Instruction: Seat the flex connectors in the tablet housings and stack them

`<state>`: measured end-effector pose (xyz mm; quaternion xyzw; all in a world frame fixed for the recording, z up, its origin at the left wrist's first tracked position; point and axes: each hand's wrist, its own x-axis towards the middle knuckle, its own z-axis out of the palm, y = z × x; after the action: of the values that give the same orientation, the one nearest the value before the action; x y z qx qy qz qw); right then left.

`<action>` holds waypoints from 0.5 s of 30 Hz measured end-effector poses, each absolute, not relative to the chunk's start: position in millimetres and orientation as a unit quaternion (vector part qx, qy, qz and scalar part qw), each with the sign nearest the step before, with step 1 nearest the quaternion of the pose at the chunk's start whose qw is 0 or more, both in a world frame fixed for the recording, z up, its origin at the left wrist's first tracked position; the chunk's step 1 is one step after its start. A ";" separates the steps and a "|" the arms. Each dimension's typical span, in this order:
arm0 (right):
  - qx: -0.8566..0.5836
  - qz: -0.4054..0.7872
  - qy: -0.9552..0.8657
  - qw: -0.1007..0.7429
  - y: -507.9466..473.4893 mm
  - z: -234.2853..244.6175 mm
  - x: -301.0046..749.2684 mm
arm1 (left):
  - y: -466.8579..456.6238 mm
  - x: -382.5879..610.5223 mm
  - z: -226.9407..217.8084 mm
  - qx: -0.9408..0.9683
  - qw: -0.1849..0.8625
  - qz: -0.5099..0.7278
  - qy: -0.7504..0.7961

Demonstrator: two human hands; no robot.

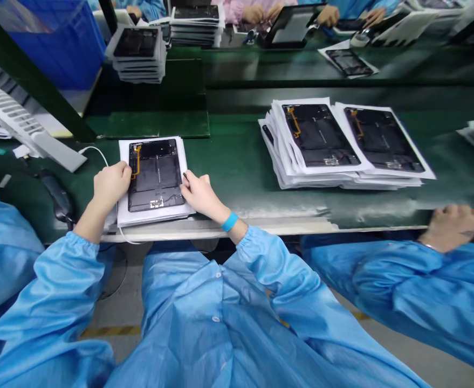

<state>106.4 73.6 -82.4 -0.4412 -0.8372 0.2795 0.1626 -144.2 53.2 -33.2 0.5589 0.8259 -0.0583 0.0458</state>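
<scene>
On the green desk, close to its near edge, an opened tablet lies flat on a small pile of white sheets, its dark inside facing up and an orange strip running down its upper left part. The worker in blue sleeves has both hands at it, one on each side. The left hand is curled up at the tablet's left edge, and I can't tell from here whether its grip pinches the edge or only rests against it. The right hand, with a bright blue band at the wrist, is at the opposite edge; the fingers of its grip are bunched together, and a small dark tip shows above them, though I can't make out what it belongs to. A white cord runs behind the left hand. To the left, a black handheld tool lies near a long white slotted stand. Well apart on the right, two more opened tablets lie side by side on stacked sheets, and beyond them a neighbour's hand rests at the desk's edge
</scene>
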 end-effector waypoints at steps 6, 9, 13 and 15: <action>-0.431 0.288 -0.840 0.161 75.3 -81.2 106.2 | 45.0 -146.2 -30.7 0.550 0.057 -0.054 0.832; -0.425 0.287 -0.842 0.165 75.6 -80.0 105.2 | 39.1 -149.0 -28.0 0.548 0.071 -0.053 0.832; -0.416 0.283 -0.847 0.169 75.6 -76.7 103.8 | 35.7 -154.2 -29.4 0.556 0.102 -0.054 0.823; -0.416 0.285 -0.846 0.175 75.3 -74.0 102.6 | 38.0 -157.9 -31.3 0.563 0.125 -0.048 0.815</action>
<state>102.6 75.3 -74.0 -0.4164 -0.8456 0.2846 0.1747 -157.9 38.0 -31.3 0.5632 0.8153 -0.0476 0.1254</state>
